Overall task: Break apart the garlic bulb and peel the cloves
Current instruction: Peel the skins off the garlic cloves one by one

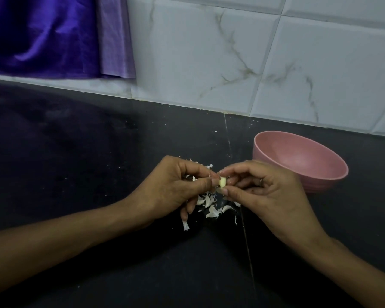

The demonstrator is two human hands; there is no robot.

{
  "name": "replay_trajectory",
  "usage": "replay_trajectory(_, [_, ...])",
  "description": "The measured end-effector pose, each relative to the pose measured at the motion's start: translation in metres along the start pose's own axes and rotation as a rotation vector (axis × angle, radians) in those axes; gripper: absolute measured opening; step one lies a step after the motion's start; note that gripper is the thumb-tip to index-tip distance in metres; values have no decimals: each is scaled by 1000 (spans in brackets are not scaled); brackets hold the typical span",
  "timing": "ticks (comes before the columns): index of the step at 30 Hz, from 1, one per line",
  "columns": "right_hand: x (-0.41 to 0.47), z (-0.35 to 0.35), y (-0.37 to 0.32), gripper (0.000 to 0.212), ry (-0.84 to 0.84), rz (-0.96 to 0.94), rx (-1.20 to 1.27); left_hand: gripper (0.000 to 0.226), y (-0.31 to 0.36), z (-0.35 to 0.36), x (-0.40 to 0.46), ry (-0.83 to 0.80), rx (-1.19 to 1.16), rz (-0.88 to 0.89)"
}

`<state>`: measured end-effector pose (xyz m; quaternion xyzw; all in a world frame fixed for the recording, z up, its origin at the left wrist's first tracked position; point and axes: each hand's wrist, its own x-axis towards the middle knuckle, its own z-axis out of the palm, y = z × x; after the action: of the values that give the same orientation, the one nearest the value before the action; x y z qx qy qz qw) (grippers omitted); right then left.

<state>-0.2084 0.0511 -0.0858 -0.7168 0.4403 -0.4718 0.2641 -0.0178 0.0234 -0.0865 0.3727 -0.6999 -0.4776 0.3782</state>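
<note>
A small pale-yellow garlic clove [289, 182] is held just above the black counter, between the fingertips of both hands. My left hand [178, 187] pinches its left side with thumb and forefinger. My right hand [265, 192] pinches its right side, thumb below and fingers above; a ring shows on one finger. White papery garlic skins [211, 204] lie scattered on the counter under and between the hands. No whole bulb shows; anything under the palms is hidden.
A pink bowl [329, 174] stands on the black counter [98, 152] just right of my right hand, its visible inside bare. A white marbled tile wall [231, 63] rises behind. Purple cloth [53, 36] hangs at the upper left.
</note>
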Motion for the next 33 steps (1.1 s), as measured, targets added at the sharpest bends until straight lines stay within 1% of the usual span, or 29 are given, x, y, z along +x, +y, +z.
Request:
replay_trajectory(5, [0,1,-1,27,-4,13,30,14,-2,0,1,19,19,-11])
replay_trajectory(9, [3,-1,-1,24,-47,79,141,13,-1,0,1,15,-6,-37])
replay_trajectory(14, [6,-3,-6,19,-67,181,315,18,0,0,2,28,-51,-53])
replay_trajectory(19, [6,-5,-9,21,-62,207,387,16,2,-6,5,77,-61,-22])
replay_trajectory(21, [6,-6,-9,21,-49,202,392,20,2,-11,6,104,19,47])
replay_trajectory(23, [7,-7,-8,20,-35,196,404,25,0,-15,6,146,171,153])
replay_trajectory(26, [7,-8,-9,20,-35,184,409,25,-3,-20,7,197,343,281])
replay_trajectory(28, [7,-8,-9,19,-35,180,407,33,-3,-22,7,239,445,326])
replay_trajectory(30, [7,-8,-9,19,-32,181,412,40,-3,-22,7,277,498,348])
replay_trajectory(33, [7,-8,-8,20,-31,179,412,38,-7,-23,11,312,513,363])
